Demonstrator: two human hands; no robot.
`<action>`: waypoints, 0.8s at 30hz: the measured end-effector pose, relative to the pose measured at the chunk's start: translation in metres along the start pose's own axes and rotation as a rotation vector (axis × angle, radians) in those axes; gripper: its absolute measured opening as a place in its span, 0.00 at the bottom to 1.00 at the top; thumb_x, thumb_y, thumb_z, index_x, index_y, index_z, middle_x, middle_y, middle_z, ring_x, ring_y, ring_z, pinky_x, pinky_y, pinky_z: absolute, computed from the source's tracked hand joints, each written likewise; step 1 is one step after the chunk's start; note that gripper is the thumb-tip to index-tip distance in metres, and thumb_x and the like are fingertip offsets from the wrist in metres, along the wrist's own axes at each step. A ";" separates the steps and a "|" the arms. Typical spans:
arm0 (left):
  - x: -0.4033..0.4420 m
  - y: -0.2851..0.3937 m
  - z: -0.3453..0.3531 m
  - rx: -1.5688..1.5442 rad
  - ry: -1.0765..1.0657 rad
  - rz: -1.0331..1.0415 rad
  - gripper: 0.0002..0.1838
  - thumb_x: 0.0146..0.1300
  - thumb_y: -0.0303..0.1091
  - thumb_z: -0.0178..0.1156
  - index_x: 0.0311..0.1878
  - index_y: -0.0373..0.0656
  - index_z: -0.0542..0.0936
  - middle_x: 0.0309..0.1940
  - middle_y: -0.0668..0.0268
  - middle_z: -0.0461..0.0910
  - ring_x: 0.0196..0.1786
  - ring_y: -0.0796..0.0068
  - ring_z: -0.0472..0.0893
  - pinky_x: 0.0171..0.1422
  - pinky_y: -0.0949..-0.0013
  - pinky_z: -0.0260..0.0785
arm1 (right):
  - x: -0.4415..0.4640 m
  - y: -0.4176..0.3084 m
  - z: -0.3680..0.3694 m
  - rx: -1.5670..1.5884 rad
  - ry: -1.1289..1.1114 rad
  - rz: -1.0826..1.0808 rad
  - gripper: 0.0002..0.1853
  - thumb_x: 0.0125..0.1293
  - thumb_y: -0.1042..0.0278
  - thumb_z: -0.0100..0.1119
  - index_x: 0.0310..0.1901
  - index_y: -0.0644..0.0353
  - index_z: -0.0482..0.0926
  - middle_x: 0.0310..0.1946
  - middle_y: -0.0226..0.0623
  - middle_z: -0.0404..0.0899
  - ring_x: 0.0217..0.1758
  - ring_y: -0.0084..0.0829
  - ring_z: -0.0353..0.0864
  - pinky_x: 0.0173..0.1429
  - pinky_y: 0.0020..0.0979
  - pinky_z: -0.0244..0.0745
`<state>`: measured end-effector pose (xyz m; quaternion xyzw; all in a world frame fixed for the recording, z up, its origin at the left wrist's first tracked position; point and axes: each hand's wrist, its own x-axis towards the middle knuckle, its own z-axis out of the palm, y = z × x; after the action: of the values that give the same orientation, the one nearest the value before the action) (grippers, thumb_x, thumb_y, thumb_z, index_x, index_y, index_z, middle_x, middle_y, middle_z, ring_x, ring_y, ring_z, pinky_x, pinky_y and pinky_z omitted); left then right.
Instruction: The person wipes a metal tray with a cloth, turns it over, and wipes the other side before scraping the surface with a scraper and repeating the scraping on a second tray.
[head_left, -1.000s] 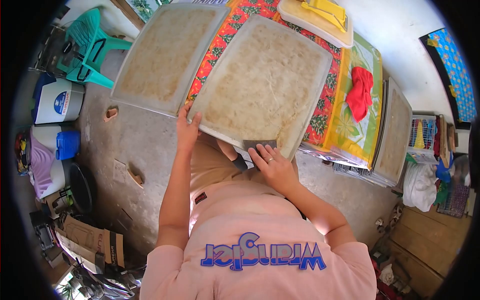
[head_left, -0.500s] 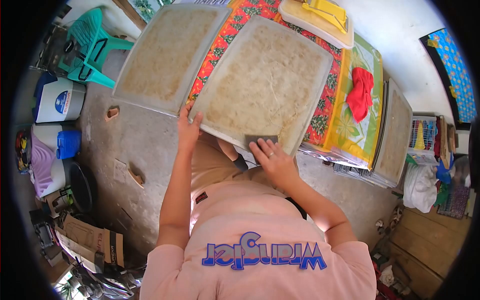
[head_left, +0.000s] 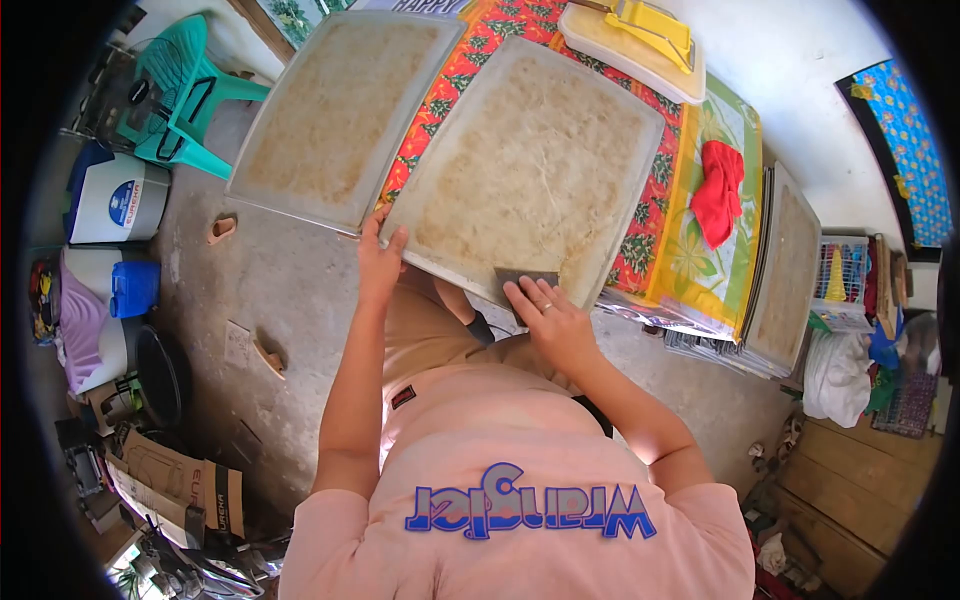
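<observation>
At the near edge of the tan board (head_left: 540,150), right of center, a dark flat pad (head_left: 525,276) is held by the R hand (head_left: 556,322), fingers laid over it. Thumb's hidden, so can't tell how it's gripped underneath. The pad is set just ahead of the R fingertips, its long side lined up approx w/ that edge. R hand is def nearer; the near-left corner is clasped by the L hand (head_left: 380,262), well apart, thumb on top, fingers wrapped round the side. Board's long axis is angled away, leaning right afaict (lens distortion tho). It's laid across the red tablecloth (head_left: 640,240), near edge overhanging. R hand is turned palm-down, fingers angled fwd and left.
</observation>
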<state>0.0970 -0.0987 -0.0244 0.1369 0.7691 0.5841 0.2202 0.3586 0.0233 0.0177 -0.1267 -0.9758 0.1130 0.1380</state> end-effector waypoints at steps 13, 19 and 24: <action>0.000 0.002 0.000 -0.009 -0.004 -0.043 0.23 0.64 0.33 0.62 0.63 0.48 0.73 0.47 0.65 0.79 0.36 0.78 0.78 0.25 0.75 0.71 | -0.001 -0.001 -0.004 0.003 0.015 0.008 0.24 0.62 0.70 0.52 0.63 0.55 0.74 0.56 0.46 0.80 0.56 0.47 0.81 0.59 0.45 0.76; -0.002 0.008 -0.001 -0.003 -0.014 -0.041 0.23 0.65 0.32 0.62 0.63 0.47 0.73 0.45 0.65 0.79 0.34 0.78 0.77 0.25 0.75 0.70 | -0.005 -0.009 -0.007 0.000 -0.013 -0.015 0.25 0.62 0.71 0.52 0.63 0.55 0.74 0.56 0.46 0.80 0.55 0.46 0.82 0.59 0.44 0.77; 0.000 -0.001 0.001 -0.038 -0.012 -0.023 0.23 0.65 0.32 0.62 0.63 0.46 0.72 0.48 0.66 0.79 0.35 0.79 0.78 0.24 0.76 0.69 | -0.004 -0.008 -0.008 0.010 0.001 0.002 0.25 0.62 0.71 0.53 0.63 0.55 0.74 0.55 0.47 0.80 0.55 0.47 0.82 0.58 0.45 0.78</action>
<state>0.0979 -0.0984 -0.0254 0.1272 0.7579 0.5954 0.2344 0.3625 0.0160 0.0264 -0.1270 -0.9750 0.1179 0.1391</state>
